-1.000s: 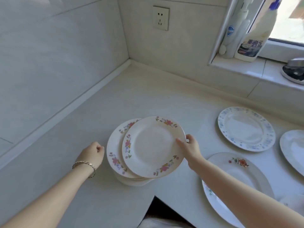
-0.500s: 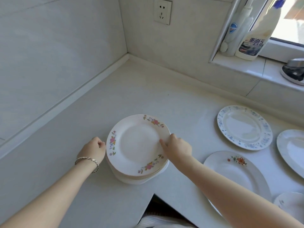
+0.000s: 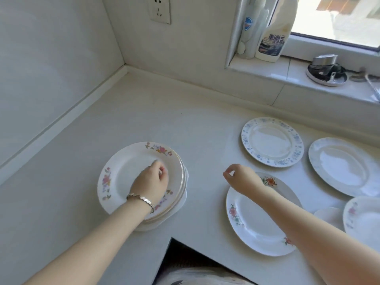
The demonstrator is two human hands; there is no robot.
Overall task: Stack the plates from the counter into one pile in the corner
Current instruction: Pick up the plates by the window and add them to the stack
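Note:
A pile of several flower-rimmed plates (image 3: 127, 175) stands on the white counter (image 3: 164, 112), left of centre and well out from the wall corner. My left hand (image 3: 151, 179) lies on the top plate with its fingers curled, holding nothing. My right hand (image 3: 241, 177) hovers just right of the pile, fingers loosely curled and empty, above the far end of an oval flowered plate (image 3: 253, 219). A blue-rimmed plate (image 3: 271, 140), a grey-rimmed plate (image 3: 345, 167) and a flowered plate (image 3: 364, 219) lie singly to the right.
A small white dish (image 3: 327, 215) sits between the right-hand plates. Cleaner bottles (image 3: 273, 33) and a metal dish (image 3: 326, 72) stand on the windowsill. A wall socket (image 3: 160, 9) is above the corner. The counter's front edge (image 3: 185, 243) notches inward near me.
My right hand set the flowered plate on the pile, let go and drew back to the right. My left hand moved from the counter beside the pile onto the top plate.

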